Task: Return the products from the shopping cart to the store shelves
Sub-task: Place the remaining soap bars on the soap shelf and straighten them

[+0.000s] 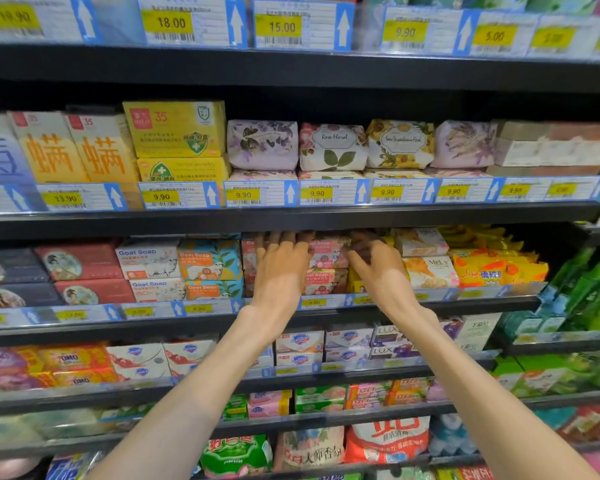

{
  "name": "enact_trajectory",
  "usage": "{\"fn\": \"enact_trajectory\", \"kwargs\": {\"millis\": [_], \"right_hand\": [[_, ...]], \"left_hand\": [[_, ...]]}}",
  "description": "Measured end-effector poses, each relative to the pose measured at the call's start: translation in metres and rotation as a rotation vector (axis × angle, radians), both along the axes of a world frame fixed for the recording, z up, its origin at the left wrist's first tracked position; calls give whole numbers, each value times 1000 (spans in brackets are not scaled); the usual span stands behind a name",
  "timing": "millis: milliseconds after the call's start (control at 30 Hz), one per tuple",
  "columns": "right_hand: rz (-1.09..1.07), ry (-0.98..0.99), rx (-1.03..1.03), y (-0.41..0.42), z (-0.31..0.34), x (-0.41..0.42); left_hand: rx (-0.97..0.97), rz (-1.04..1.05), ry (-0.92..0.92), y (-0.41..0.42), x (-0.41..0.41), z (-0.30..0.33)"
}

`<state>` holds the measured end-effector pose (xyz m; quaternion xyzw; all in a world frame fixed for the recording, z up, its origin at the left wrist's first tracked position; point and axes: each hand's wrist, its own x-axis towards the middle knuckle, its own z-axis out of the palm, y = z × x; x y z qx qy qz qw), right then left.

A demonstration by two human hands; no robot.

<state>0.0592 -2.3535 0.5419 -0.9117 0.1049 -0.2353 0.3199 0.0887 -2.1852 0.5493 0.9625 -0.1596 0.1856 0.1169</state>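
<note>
We have both arms stretched to the third shelf (326, 317) down, hands at the stack of pink Goat Soap boxes (328, 265). Left hand (281, 271) lies flat over the left part of that stack, fingers spread and reaching up into the shadow under the shelf above. Right hand (378, 268) sits just beside it on the right, fingers curled loosely at the stack's right edge. Grip state — we cannot tell whether either hand actually holds a box; the left palm hides what is under it and the right fingertips are in shadow. No cart in view (it must be behind or below the frame).

Judgement: we are seating a pink soap box into its slot, between the blue-orange Goat Soap boxes (210, 263) on the left and the yellow packs (359, 284) low on the right.

To do this well:
- push the box straight back, level, so it does not catch the shelf lip above
- keep the right hand as a side guide so the stack stays square
- face the label outward, matching its neighbours
- check it lines up over its own price tag (314, 302) — not the next one along
- let go only once it rests flat.
</note>
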Motion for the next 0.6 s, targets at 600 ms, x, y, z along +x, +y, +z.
{"fn": "enact_trajectory", "kwargs": {"millis": [600], "right_hand": [[33,-325,-459,34,-16,-19]], "left_hand": [[31,6,-425,58,-3,-19]]}}
